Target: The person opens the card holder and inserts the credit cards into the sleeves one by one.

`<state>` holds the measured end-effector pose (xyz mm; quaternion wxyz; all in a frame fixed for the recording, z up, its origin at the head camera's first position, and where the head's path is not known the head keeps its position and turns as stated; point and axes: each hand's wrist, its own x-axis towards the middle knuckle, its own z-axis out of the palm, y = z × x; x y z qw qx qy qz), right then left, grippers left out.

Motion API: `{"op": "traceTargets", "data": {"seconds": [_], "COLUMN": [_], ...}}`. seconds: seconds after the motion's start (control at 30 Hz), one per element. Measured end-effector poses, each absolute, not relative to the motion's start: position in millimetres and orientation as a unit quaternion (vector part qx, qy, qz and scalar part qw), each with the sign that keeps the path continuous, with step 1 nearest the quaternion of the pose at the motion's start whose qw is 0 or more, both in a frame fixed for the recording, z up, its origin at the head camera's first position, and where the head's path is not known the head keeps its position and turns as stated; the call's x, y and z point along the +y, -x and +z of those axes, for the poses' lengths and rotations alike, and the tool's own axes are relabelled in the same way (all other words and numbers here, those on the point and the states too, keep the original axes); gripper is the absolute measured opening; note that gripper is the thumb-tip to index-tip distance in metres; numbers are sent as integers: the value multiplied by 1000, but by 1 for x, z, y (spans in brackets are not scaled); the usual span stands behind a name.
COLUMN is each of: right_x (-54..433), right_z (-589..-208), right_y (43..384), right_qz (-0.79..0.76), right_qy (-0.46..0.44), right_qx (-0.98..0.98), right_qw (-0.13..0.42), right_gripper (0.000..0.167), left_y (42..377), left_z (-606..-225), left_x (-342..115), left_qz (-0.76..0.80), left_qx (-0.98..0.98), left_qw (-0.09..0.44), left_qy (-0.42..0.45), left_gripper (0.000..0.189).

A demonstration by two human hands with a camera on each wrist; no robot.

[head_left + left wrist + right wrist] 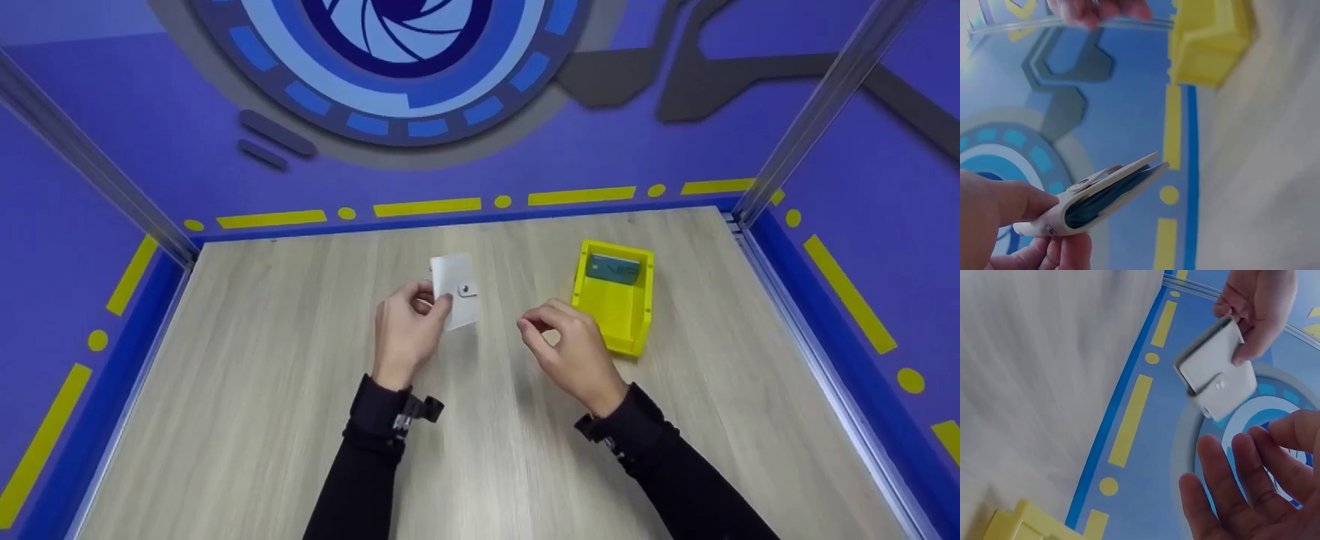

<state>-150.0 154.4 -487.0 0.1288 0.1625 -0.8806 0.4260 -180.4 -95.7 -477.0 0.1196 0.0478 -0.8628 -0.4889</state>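
Observation:
In the head view a small white card wallet [458, 311] with a snap-button strap stands above the table, and my left hand [411, 330] pinches its left side between thumb and fingers. Dark sleeves or cards show between the covers of the wallet [1100, 202] in the left wrist view. My right hand [574, 349] hovers to the right of the wallet, apart from it, its fingers loosely bent and holding nothing. The right wrist view shows the relaxed fingers [1224, 486] below the wallet [1221, 374]. Beyond the right hand lies a yellow bin [611, 311].
Inside the bin, a dark green card [613, 269] leans against the far wall. The light wood table [285, 360] is bounded by blue printed panels [450, 180] at the back and sides, with metal posts [817, 105] at the corners.

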Motion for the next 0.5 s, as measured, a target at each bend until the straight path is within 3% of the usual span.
{"op": "traceTargets", "data": {"seconds": [0.5], "right_x": [134], "right_z": [-483], "right_y": [162], "right_qz": [464], "right_qy": [-161], "right_qx": [-867], "right_qw": [87], "right_gripper": [22], "left_y": [141], "left_z": [-466], "left_x": [-58], "left_qz": [-535], "left_qx": [-834], "left_qw": [131], "left_qy": [19], "left_gripper": [14]}}
